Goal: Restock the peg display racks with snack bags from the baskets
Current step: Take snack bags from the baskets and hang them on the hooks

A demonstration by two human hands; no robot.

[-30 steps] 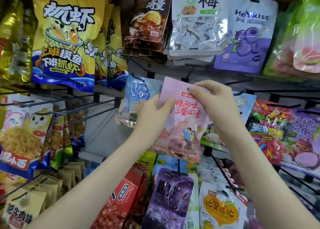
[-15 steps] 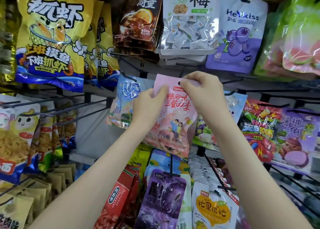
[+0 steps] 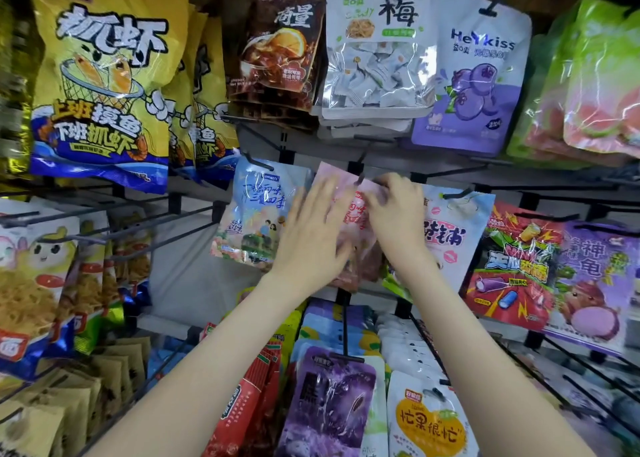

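Pink bag now higher, up at the peg, btwn blue bag & lips bag. L hand dropped its edge grip, fingers spread flat on the front. R hand still pinches the top.

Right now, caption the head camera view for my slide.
Right hand pinches the pink snack bag at a peg; left hand presses on it.

Bright, glossy glare; blurred, bowed edges
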